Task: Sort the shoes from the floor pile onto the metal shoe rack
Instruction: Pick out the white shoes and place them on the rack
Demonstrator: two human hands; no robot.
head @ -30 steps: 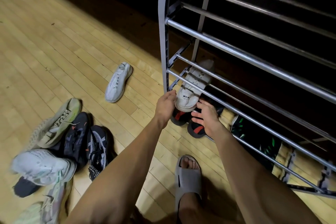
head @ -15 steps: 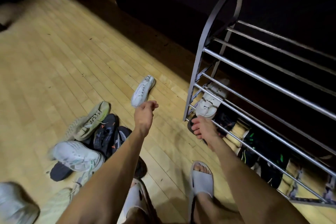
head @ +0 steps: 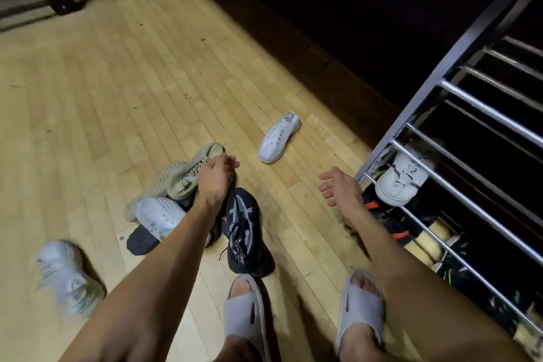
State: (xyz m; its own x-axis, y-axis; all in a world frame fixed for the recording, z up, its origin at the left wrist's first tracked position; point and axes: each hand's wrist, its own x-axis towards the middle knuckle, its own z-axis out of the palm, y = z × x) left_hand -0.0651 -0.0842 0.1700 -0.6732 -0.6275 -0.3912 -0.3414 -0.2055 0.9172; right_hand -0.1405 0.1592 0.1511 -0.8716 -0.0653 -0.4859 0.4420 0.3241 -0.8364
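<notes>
**Hands over the shoe pile, rack off to the right**

The room is dim around its edges, with a pale wooden strip floor (head: 123, 91) lit in the middle and dark furniture shapes along the far side. A metal shoe rack (head: 458, 103) stands at the right, its silver bars running away at a slant. On a low tier near its end a white sneaker (head: 401, 182) rests toe outward across the bars, and below it sit dark shoes with red trim (head: 395, 223); farther along, darker shoes with green marks are only partly visible.

The floor pile lies left of centre. A beige knit sneaker (head: 188, 173) sits at the back of it, a white perforated clog (head: 160, 216) lies in front, half over something dark, and a navy sneaker with white patterning (head: 244, 229) points toward the person's feet. A single white sneaker (head: 279, 138) lies apart on the bare boards, between the pile and the rack. At the lower left a pale shoe (head: 67, 276) is too blurred to make out.

The left hand (head: 216, 178) reaches down over the pile, fingers curled together just above the navy sneaker's heel end; whether it actually pinches the shoe or a lace I cannot tell. The right hand (head: 338, 188) hangs near the rack's end post, fingers loosely spread and holding nothing. Below, both feet wear grey slide sandals (head: 245, 314).
</notes>
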